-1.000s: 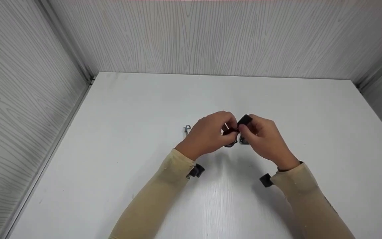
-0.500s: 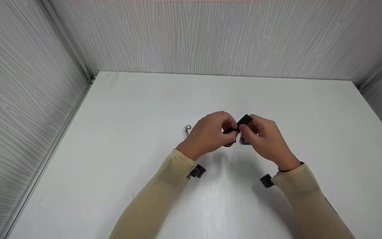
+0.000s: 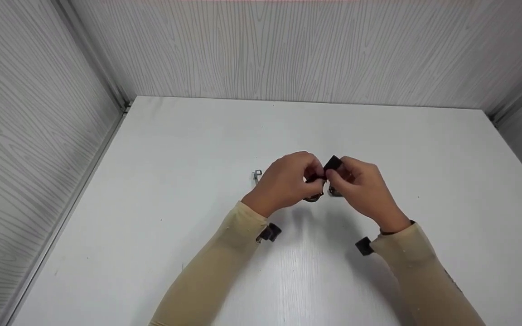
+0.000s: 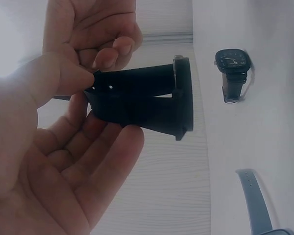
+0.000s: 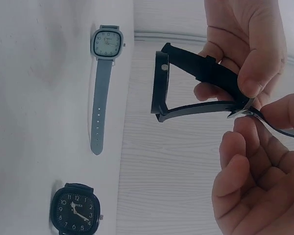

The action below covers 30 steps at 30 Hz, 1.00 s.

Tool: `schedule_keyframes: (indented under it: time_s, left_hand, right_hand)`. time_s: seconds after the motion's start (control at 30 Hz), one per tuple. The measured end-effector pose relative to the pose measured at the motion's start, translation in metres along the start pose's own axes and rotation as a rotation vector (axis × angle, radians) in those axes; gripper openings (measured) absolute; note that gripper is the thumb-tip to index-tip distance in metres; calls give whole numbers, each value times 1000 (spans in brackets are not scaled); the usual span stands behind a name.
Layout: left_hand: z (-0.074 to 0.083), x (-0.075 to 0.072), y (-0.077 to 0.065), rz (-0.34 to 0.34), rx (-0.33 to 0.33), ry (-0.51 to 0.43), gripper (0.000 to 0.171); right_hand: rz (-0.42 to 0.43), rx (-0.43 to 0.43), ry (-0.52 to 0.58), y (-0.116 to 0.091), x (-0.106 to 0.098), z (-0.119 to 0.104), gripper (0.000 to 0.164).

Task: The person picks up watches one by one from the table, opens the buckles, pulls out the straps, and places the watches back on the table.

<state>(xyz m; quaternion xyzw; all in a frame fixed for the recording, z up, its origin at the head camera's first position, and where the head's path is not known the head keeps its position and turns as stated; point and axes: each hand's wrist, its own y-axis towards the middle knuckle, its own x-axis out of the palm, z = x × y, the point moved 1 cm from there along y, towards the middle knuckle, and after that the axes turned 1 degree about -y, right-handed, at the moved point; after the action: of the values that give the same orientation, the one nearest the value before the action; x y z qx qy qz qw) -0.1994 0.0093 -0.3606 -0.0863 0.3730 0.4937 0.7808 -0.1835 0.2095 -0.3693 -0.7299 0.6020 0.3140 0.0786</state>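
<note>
Both hands hold a black wristwatch above the table, its strap bent into a loop with the case hanging below the fingers. My left hand grips the strap near the metal buckle; in the left wrist view its thumb presses there and its fingers lie under the strap. Between thumb and fingers, my right hand pinches the free strap end, which runs out past the buckle. The right wrist view shows the strap passing through the buckle.
A second black watch lies face up on the white table, partly hidden by the right hand in the head view. A watch with a pale blue-grey strap lies left of it, mostly behind the left hand. Wood-grain panels enclose the table.
The left index finger and thumb have drawn closer together on the strap. The strap end in the right hand has shifted slightly; both arms stay nearly still.
</note>
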Motion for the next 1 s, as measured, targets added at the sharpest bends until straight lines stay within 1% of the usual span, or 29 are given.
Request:
schedule_keyframes:
  time_s: [0.23, 0.37, 0.6, 0.8, 0.87, 1.0]
  left_hand:
    - [-2, 1, 1, -23, -6, -13, 5]
    - [-3, 2, 0, -30, -10, -17, 5]
    - [-5, 4, 0, -34, -13, 11, 6]
    - [-3, 4, -1, -25, -4, 19, 5]
    - [-2, 4, -1, -26, -27, 10, 5]
    - [2, 4, -2, -25, -75, 15, 4]
  right_hand:
    - [-51, 49, -55, 3, 0, 3, 13]
    - [-79, 80, -65, 3, 0, 3, 12]
    - [-124, 98, -82, 3, -1, 2, 11]
    - [-167, 132, 48, 2, -1, 3, 13]
    - [-176, 141, 90, 2, -2, 3, 14]
    - [-181, 141, 135, 1, -4, 2, 14]
